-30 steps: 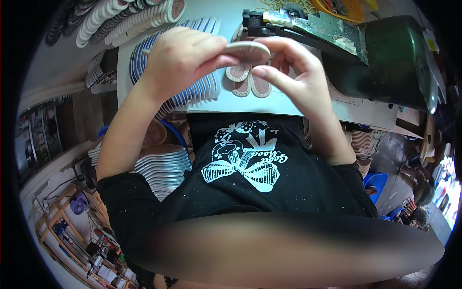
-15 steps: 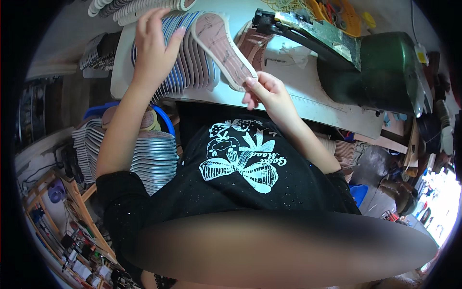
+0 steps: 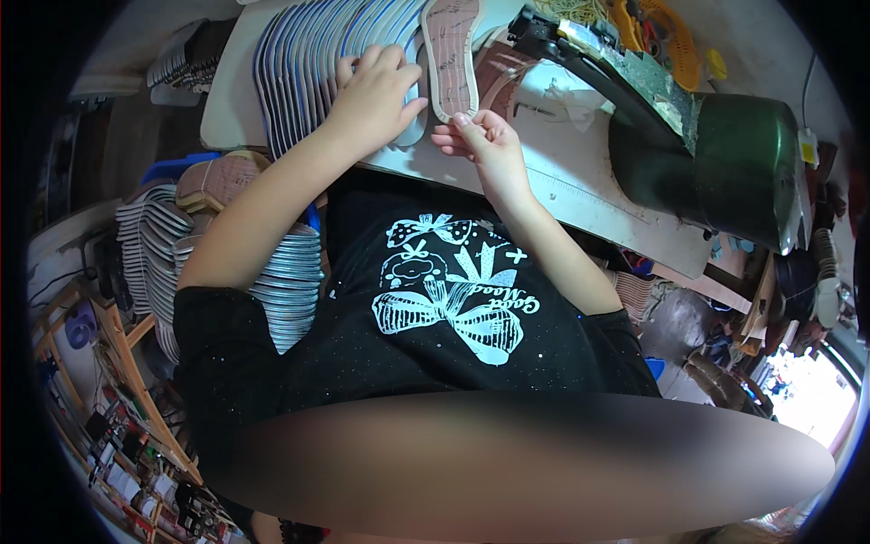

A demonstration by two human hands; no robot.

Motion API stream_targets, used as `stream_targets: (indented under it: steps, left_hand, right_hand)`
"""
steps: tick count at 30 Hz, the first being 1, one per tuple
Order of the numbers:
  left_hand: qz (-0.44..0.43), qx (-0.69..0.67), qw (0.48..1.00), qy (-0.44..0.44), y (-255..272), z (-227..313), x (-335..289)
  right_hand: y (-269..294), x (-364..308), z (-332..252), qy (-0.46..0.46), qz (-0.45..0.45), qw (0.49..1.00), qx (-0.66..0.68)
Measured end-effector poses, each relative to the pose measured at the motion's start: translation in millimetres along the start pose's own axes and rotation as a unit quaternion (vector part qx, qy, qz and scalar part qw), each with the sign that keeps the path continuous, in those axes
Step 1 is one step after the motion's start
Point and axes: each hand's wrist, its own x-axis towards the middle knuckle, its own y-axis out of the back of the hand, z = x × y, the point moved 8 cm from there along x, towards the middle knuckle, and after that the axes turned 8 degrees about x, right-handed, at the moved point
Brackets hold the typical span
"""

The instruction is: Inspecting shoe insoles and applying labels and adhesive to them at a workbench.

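Between the thumb and fingers of my right hand (image 3: 487, 145) is the near end of a pinkish-brown shoe insole (image 3: 450, 63) with a pale stitched rim. The insole points away from me, its underside marked with dark lines. To its left, a long row of overlapping insoles (image 3: 304, 59) with white and blue edges leans across the white table. My left hand (image 3: 379, 91) rests over the right end of that row, fingers bent and spread, thumb apart. Whether its fingertips touch an insole is hidden from view.
On the right stands a machine with a dark green body (image 3: 748, 168) and a black arm (image 3: 594, 68). Brown insole pieces (image 3: 498, 77) lie beside the held insole. A yellow basket (image 3: 675, 45) is at the back. Lower left, stacked insoles (image 3: 285, 281) stand by a blue container (image 3: 177, 168).
My left hand has come right and nearer, from the row's middle to its right end. The held insole has swung more upright in my right hand. The whole view has shifted slightly.
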Motion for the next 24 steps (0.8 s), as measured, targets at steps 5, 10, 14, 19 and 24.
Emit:
stream_targets:
  steps: [5,10,14,19,24]
  left_hand:
    - [0.050,0.064,0.997,0.017,-3,14,19]
    - [-0.010,0.094,0.993,0.075,-18,9,36]
    - [0.021,0.056,0.993,0.099,-14,-7,41]
    - [0.180,-0.147,0.968,0.091,71,-2,35]
    - [0.157,-0.270,0.946,0.091,115,41,30]
  right_hand:
    - [4,-4,-7,0.041,0.028,0.998,0.025]
    - [12,-3,-2,0.008,0.057,0.998,0.008]
    - [7,-10,3,-0.078,0.007,0.993,-0.091]
    - [12,-25,-36,0.048,0.034,0.990,-0.125]
    - [-43,-47,-83,0.170,-0.192,0.963,-0.082]
